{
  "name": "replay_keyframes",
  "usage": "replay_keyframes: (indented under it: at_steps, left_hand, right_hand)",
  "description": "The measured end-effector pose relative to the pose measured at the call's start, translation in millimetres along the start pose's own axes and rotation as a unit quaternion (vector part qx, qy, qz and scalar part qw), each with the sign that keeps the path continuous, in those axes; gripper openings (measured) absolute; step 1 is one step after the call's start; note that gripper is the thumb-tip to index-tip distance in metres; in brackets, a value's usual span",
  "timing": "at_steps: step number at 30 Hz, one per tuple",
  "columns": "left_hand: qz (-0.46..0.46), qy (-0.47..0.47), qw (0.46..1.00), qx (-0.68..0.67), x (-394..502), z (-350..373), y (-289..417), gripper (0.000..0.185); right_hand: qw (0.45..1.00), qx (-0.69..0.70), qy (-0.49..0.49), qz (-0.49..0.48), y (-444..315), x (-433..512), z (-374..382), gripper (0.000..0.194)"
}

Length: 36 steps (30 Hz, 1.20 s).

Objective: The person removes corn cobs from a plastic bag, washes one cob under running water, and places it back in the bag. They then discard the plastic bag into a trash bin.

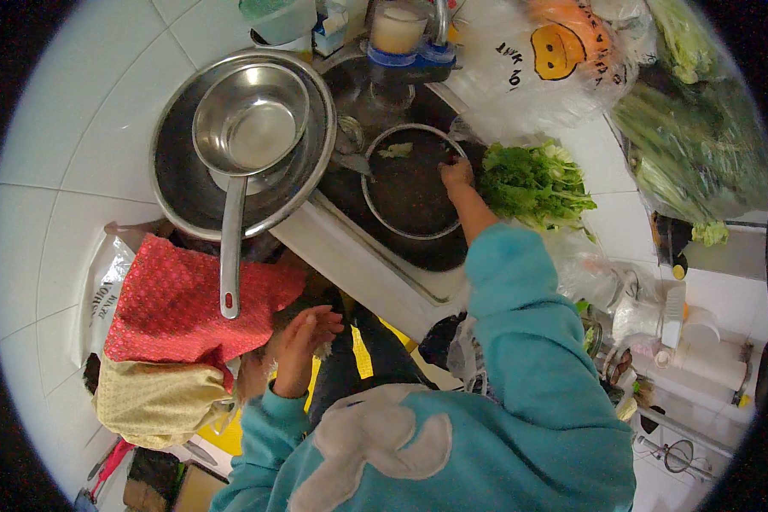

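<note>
My right hand (pixel 456 174) is at the right side of a round metal-rimmed vessel (pixel 384 221) in the dark sink. Its fingers are curled over the rim, but whether they grip it is hard to see. A pale leaf piece (pixel 397 150) is inside the vessel. Just right of the hand lies a bunch of leafy greens (pixel 531 182). My left hand (pixel 304 339) hangs in front of the sink with nothing in it, fingers loosely apart, near a red patterned cloth (pixel 185 307).
A steel saucepan (pixel 262 134) stands in a large metal bowl (pixel 166 160) at left, its handle jutting toward me. A blue-based clear container (pixel 397 32) sits beside the faucet (pixel 441 22). Plastic bags (pixel 493 96) and bagged vegetables (pixel 697 153) crowd the right counter.
</note>
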<state>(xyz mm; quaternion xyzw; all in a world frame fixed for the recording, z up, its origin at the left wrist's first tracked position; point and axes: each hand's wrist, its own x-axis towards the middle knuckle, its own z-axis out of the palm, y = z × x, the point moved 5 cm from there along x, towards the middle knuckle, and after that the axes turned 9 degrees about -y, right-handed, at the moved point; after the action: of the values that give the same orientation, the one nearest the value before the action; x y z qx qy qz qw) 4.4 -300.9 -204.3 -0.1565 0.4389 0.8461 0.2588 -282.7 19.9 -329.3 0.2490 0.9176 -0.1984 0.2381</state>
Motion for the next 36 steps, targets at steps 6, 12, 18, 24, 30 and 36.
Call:
replay_keyframes:
  at_steps: [6,12,18,24,30,36]
  left_hand:
    - [0.004,0.027,1.000,0.007,-7,-11,-1,0.033]
    - [0.005,0.029,1.000,0.005,-11,-12,0,0.032]
    - [0.010,0.037,0.999,0.007,-15,-11,0,0.031]
    - [0.017,0.016,1.000,-0.009,-16,-8,1,0.031]
    - [0.023,0.016,0.999,0.015,-22,-1,10,0.030]
    - [0.018,-0.023,0.999,0.044,-12,7,1,0.033]
  right_hand:
    - [0.923,0.354,0.060,-0.137,-5,60,45,0.032]
    - [0.939,0.277,-0.074,-0.190,-46,46,83,0.033]
    - [0.910,0.280,-0.142,-0.269,-72,-32,85,0.027]
    - [0.906,0.260,-0.284,-0.174,-50,-57,104,0.029]
    - [0.897,0.206,-0.297,-0.255,-31,-66,105,0.035]
    - [0.889,0.224,-0.315,-0.245,-22,-79,84,0.021]
